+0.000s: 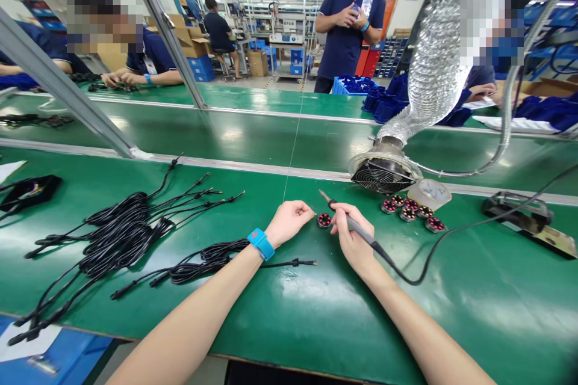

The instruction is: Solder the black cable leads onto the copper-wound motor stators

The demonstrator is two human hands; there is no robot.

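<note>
My right hand (351, 239) grips a soldering iron (347, 221) like a pen, its tip pointing up and to the left, its black cord trailing off to the right. My left hand (290, 220) is curled in a pinch; a thin solder wire (298, 114) runs up from it. Between the two hands a small round motor stator (324, 220) with red windings lies on the green table (474, 313). A blue wristband sits on my left wrist.
Several more stators (409, 212) lie right of my hands, beside a clear lid. A fume fan (383, 173) on a silver duct stands behind them. Black cable bundles (121, 234) lie at the left. People work at the far benches.
</note>
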